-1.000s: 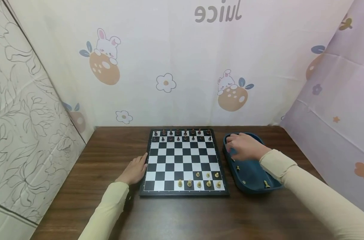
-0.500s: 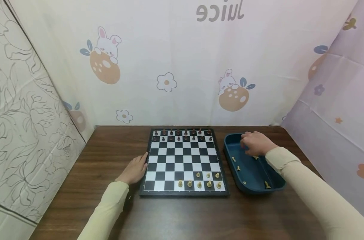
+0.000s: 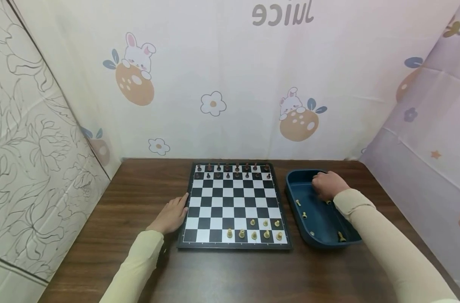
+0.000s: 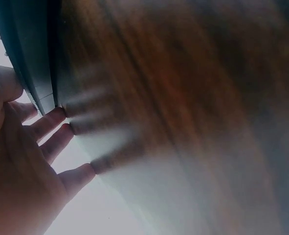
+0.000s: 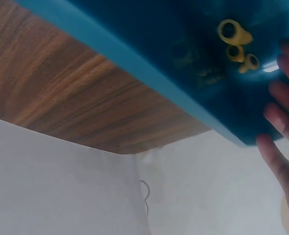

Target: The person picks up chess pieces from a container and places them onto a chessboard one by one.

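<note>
My left hand (image 3: 171, 214) lies on the table with its fingertips at the left edge of a black-and-white chessboard (image 3: 217, 202). In the left wrist view its fingers (image 4: 56, 142) are extended against the board's dark side (image 4: 32, 49). My right hand (image 3: 329, 185) is inside the blue tray (image 3: 320, 227), toward the far right corner. Several pale yellow chess pieces lie in that tray, among them one (image 3: 341, 237) near the front. The right wrist view has relaxed, spread fingers (image 5: 281, 120) beside a cluster of yellow chess pieces (image 5: 234, 34); the thumb is out of frame.
Two rows of dark reddish chess pieces (image 3: 227, 168) stand along the board's far side. Pale yellow chess pieces (image 3: 242, 233) stand on the near right squares. The brown wooden table (image 3: 230, 273) meets a patterned cloth wall (image 3: 237, 134) behind.
My right hand has moved right within the tray, from its far left part to the far right corner, uncovering yellow pieces. The left hand stays at the board's edge.
</note>
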Demonstrator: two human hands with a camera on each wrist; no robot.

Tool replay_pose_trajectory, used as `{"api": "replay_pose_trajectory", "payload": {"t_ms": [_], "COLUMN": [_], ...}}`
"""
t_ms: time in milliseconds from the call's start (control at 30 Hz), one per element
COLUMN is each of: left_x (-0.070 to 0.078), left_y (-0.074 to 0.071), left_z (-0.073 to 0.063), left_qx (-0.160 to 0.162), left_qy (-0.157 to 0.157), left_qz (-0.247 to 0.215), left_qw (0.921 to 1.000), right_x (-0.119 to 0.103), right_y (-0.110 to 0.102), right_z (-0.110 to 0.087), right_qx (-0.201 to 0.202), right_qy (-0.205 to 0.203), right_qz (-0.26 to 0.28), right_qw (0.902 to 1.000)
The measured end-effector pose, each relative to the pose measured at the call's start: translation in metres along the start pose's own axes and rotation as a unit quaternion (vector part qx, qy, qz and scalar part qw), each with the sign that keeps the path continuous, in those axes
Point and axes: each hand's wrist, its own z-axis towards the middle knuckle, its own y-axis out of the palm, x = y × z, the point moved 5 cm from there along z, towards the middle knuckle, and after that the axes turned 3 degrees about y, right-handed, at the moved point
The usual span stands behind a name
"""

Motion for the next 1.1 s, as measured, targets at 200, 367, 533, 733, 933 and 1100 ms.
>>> {"api": "replay_pose_trajectory", "payload": {"t_ms": [200,367,533,733,933,1100], "left_x": [0.001,0.001,0.001,0.001,0.002,0.003], "left_y": [0.000,0.000,0.000,-0.001,-0.002,-0.003], "left_z": [-0.001,-0.002,-0.001,0.000,-0.002,-0.003], "left_qx": [0.002,0.001,0.002,0.002,0.000,0.004], "left_qy": [-0.002,-0.003,-0.003,-0.003,-0.002,-0.001], "left_qz": [0.005,0.006,0.007,0.009,0.009,0.006], "left_qw": [1.0000,1.0000,1.0000,1.0000,1.0000,1.0000], "right_x": [-0.003,-0.005,-0.005,-0.005,-0.006,-0.009], "right_y": [0.010,0.015,0.018,0.018,0.016,0.013], "right_z": [-0.004,-0.005,-0.003,-0.003,-0.003,-0.003], "right_qx": [-0.007,-0.011,-0.013,-0.017,-0.033,-0.033], "right_qy": [0.012,0.015,0.022,0.034,0.043,0.042], "right_qz": [-0.023,-0.045,-0.054,-0.055,-0.057,-0.060], "right_qw": [0.9996,0.9988,0.9982,0.9977,0.9969,0.9968]}}
